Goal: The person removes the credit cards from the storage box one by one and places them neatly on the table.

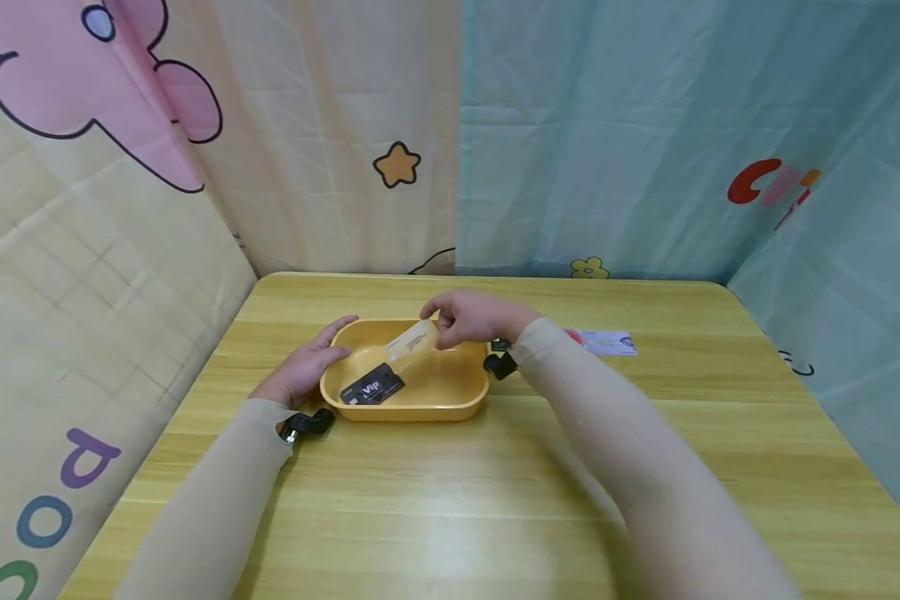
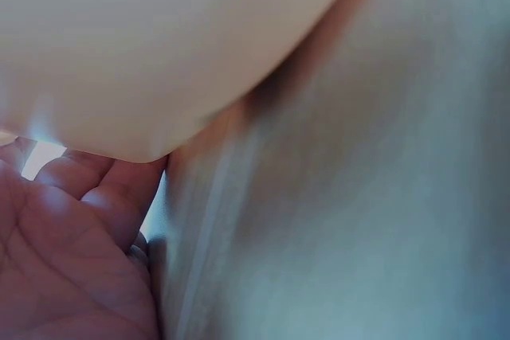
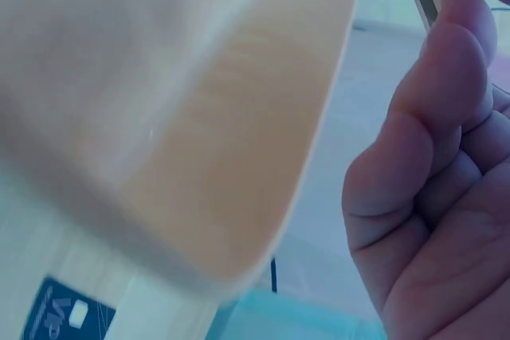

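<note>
A shallow yellow tray point(image 1: 405, 412) with rounded corners stands on the table. My left hand point(image 1: 305, 364) holds its left end, the thumb over the rim and the fingers along the outside; in the left wrist view the fingers lie against the tray wall. Over the tray, my right hand point(image 1: 474, 318) pinches a pale card point(image 1: 411, 340) between thumb and finger, tilted down to the left. A black card marked VIP point(image 1: 372, 385) lies inside the tray at the left front.
Right of the tray, a dark card point(image 1: 500, 343) lies partly hidden by the right wrist; it also shows in the right wrist view point(image 3: 68, 312). Farther right is a light purple card point(image 1: 609, 342). Curtains point(image 1: 607, 142) hang behind the wooden table point(image 1: 435, 500).
</note>
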Available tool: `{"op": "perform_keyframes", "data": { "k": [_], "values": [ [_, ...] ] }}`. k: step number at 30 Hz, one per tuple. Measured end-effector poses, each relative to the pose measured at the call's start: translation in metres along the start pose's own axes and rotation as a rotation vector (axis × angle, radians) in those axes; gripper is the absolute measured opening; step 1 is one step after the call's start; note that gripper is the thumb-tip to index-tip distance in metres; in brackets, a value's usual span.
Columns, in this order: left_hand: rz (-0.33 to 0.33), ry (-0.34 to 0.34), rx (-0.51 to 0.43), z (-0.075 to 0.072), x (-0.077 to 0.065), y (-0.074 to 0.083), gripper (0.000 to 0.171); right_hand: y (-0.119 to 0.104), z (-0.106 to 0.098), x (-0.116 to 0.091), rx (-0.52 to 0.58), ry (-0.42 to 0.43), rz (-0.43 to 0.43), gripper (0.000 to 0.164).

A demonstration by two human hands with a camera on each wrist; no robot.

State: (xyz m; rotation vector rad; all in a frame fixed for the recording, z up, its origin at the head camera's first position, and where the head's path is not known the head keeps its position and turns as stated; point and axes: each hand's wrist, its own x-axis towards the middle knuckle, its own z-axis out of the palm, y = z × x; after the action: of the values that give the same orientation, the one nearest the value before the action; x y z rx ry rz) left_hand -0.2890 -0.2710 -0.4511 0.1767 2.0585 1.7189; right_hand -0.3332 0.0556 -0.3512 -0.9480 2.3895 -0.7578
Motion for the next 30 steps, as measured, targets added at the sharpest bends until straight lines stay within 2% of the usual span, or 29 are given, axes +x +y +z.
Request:
{"op": "perform_keyframes", "data": {
  "k": [8,17,26,30],
  "values": [
    [-0.020,0.002,-0.007,-0.002,-0.001,0.002,0.062,0.014,-0.014,-0.023,0.023,0.070,-0.018,0.057],
    [-0.025,-0.005,-0.013,-0.001,0.000,0.004,0.061,0.036,-0.027,-0.057,0.104,0.159,0.000,0.056],
    [-0.029,-0.001,-0.013,-0.003,0.001,0.001,0.062,0.063,-0.030,-0.082,0.174,0.226,0.045,0.051],
    [-0.031,-0.004,-0.013,-0.004,0.001,-0.001,0.061,0.073,-0.029,-0.091,0.239,0.241,0.057,0.052]
  ]
}}
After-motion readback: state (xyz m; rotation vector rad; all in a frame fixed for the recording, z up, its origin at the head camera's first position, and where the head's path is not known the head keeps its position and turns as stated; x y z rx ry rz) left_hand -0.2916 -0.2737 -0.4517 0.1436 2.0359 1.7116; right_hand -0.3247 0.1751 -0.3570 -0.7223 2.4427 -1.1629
